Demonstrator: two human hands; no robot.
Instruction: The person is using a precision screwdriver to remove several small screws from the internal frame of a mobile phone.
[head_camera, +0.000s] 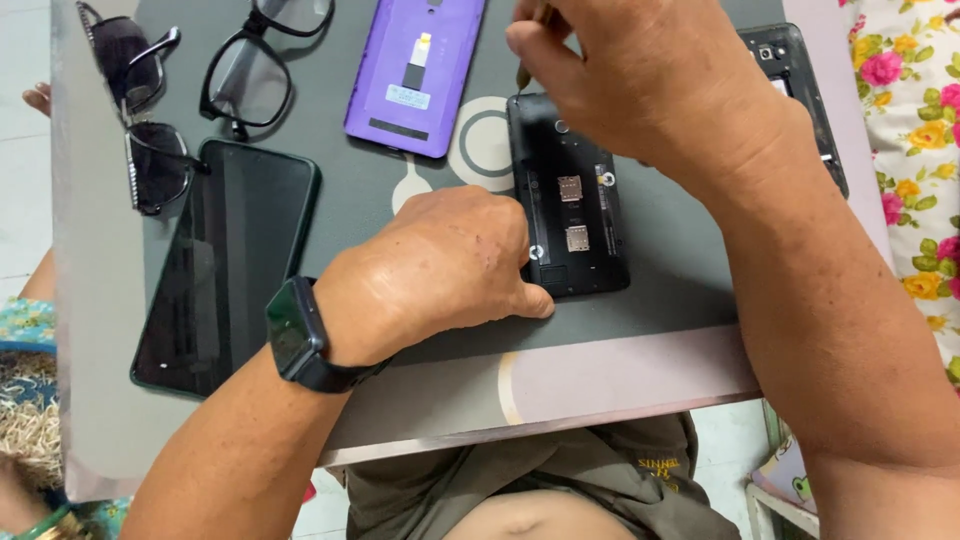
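Centrally on the counter (600, 370), an opened black phone (570, 195) lies with its long axis running away from the near edge; left hand (440, 265), fingers curled shut, pins its near-left corner, while right hand (640, 80) pinches a thin tool (523, 72) at its far-left corner

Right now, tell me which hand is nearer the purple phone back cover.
Right. The right hand hovers just beside the purple phone back cover, over the opened black phone. The left hand rests lower, against that phone's near corner.
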